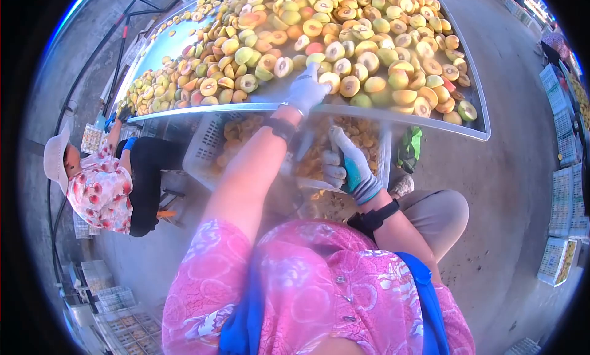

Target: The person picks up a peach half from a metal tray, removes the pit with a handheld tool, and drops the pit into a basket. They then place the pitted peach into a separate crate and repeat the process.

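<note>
1. While the left hand [306,93] reaches over the tabletop [393,117] at upper centre, its gloved fingers are slightly spread beside a halved fruit [331,80]; I cannot tell whether they grip it.
2. Lower, the right hand [351,165] is partly curled above the white crate [386,149]; whether it holds anything is unclear.
3. That halved fruit, roundish without a clear long axis, lies just right of the left hand, the nearer one, and up-left of the right hand.
4. At far left, another person [101,192] sits beside the tabletop.
</note>
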A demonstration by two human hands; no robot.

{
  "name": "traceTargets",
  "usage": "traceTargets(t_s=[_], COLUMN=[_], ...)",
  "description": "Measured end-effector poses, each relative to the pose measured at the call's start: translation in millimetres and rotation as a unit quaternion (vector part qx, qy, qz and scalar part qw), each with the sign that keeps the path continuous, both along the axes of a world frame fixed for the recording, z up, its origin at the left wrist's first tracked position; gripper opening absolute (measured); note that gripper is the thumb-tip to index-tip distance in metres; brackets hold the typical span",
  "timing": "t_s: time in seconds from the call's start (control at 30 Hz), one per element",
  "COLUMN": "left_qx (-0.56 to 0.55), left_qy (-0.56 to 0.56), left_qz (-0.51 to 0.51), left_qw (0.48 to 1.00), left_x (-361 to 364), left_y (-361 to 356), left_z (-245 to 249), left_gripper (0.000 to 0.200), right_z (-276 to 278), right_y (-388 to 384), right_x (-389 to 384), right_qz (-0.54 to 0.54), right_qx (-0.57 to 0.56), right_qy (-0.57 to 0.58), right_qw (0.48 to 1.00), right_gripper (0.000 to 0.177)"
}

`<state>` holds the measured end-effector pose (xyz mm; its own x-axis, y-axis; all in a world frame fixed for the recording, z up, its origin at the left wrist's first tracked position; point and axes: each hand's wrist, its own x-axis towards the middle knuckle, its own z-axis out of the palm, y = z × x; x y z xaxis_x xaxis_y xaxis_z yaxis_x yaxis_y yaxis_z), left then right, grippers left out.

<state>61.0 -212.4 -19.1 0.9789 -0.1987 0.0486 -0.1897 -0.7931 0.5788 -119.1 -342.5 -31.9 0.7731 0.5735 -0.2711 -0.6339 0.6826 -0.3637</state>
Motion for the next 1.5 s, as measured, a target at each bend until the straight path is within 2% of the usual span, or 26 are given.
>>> traceTargets(t_s=[0.07, 0.13, 0.17, 0.2, 0.23, 0.27, 0.33, 0.37, 0.4, 0.43, 0.47, 0.53, 0.6, 0.63, 0.7, 0.83, 0.9, 0.93, 1.0, 1.13, 1.2, 1.23, 1.3, 1.33, 1.43, 1.5], left_qx=[-0.04, -0.292, -0.291, -0.463, -0.615, -0.616, -0.726, -0.413, -0.417, -0.638, -0.793, -0.792, -0.618, -0.621, -0.707, -0.737, -0.807, -0.808, -0.764, -0.767, -0.818, -0.819, -0.802, -0.803, -0.776, -0.73], left_qy=[-0.048, -0.008, -0.008, 0.076, 0.156, 0.156, 0.139, -0.073, -0.072, 0.106, 0.273, 0.276, 0.116, 0.114, 0.142, 0.14, 0.22, 0.219, 0.141, 0.142, 0.22, 0.218, 0.178, 0.176, 0.151, 0.079], left_qz=[-0.024, -0.014, -0.016, -0.008, 0.002, 0.004, -0.026, -0.108, -0.105, -0.053, 0.003, -0.017, -0.072, -0.072, -0.143, -0.185, -0.158, -0.159, -0.191, -0.19, -0.103, -0.103, -0.068, -0.069, -0.035, -0.038], left_qw=[0.998, 0.956, 0.956, 0.883, 0.773, 0.772, 0.673, 0.901, 0.9, 0.761, 0.545, 0.544, 0.774, 0.772, 0.678, 0.635, 0.525, 0.523, 0.6, 0.596, 0.521, 0.52, 0.566, 0.566, 0.612, 0.678], left_x=[5.5, 6.3, 1.6, -35.4, -57.8, -60.2, -73.2, -85.7, -92.4, -98.2, -104.0, -116.7, -122.7, -123.8, -125.0, -136.6, -140.5, -142.7, -146.0, -148.3, -152.7, -155.8, -161.4, -161.0, -161.6, -165.1], left_y=[6.4, 6.0, 9.2, 1.2, -3.3, -0.6, 2.6, 4.0, 6.8, 10.2, 12.9, 17.1, 21.6, 25.0, 28.8, 33.4, 35.4, 36.2, 38.2, 42.8, 43.8, 43.8, 44.8, 46.3, 48.9, 49.9], left_z=[-18.6, -25.3, -30.7, 7.4, 28.8, 19.4, 6.4, -2.8, 2.6, 7.9, 11.6, 9.3, -2.1, -8.3, -13.8, -9.6, -5.9, -6.2, -7.5, -6.6, -2.6, 0.1, 2.8, 1.5, 2.4, 3.5], left_gripper=[0.059, 0.047, 0.047, 0.042, 0.036, 0.036, 0.035, 0.02, 0.02, 0.02, 0.019, 0.024, 0.042, 0.042, 0.041, 0.041, 0.042, 0.042, 0.04, 0.038, 0.037, 0.037, 0.034, 0.034, 0.032, 0.032], right_z=[0.8, 1.1, 0.6, 0.6, 3.1, 8.1, 12.9, 13.5, 15.5, 18.6, 23.2, 31.4, 31.5, 32.2, 37.4, 49.6, 50.9, 51.4, 51.4, 49.5, 49.7, 49.4, 45.9, 44.4, 41.6, 40.9], right_y=[-0.8, -2.0, -2.6, -2.4, -1.3, 0.8, 5.3, 4.9, 5.1, 6.4, 7.8, 12.2, 16.3, 18.6, 22.8, 28.4, 31.6, 32.9, 35.0, 41.5, 43.9, 44.9, 47.3, 48.4, 55.3, 58.9], right_x=[0.4, 0.5, 0.4, 0.0, -0.9, -2.2, -4.2, -5.4, -7.5, -11.2, -15.2, -20.7, -22.7, -23.9, -26.0, -29.8, -31.6, -32.2, -32.1, -33.2, -33.3, -33.1, -32.5, -32.0, -34.4, -36.8], right_qz=[-0.001, -0.004, -0.021, -0.038, -0.038, -0.061, -0.077, -0.083, -0.087, -0.09, -0.088, -0.083, -0.08, -0.079, -0.075, -0.058, -0.056, -0.054, -0.053, -0.062, -0.05, -0.038, -0.032, -0.029, -0.037, -0.027], right_qx=[-0.001, -0.001, -0.038, -0.075, -0.075, -0.145, -0.216, -0.249, -0.282, -0.291, -0.297, -0.34, -0.356, -0.37, -0.376, -0.391, -0.403, -0.411, -0.416, -0.42, -0.423, -0.424, -0.409, -0.394, -0.422, -0.439], right_qy=[-0.014, -0.026, -0.048, -0.07, -0.069, -0.082, -0.094, -0.135, -0.176, -0.175, -0.173, -0.189, -0.183, -0.174, -0.179, -0.186, -0.188, -0.189, -0.193, -0.197, -0.195, -0.191, -0.192, -0.191, -0.214, -0.236], right_qw=[1.0, 1.0, 0.998, 0.994, 0.994, 0.984, 0.969, 0.956, 0.939, 0.936, 0.935, 0.917, 0.913, 0.909, 0.906, 0.899, 0.894, 0.89, 0.887, 0.884, 0.884, 0.884, 0.892, 0.899, 0.88, 0.867], right_gripper=[0.031, 0.03, 0.031, 0.031, 0.031, 0.032, 0.032, 0.032, 0.033, 0.032, 0.032, 0.033, 0.03, 0.028, 0.028, 0.028, 0.029, 0.03, 0.032, 0.037, 0.038, 0.039, 0.04, 0.041, 0.04, 0.039])
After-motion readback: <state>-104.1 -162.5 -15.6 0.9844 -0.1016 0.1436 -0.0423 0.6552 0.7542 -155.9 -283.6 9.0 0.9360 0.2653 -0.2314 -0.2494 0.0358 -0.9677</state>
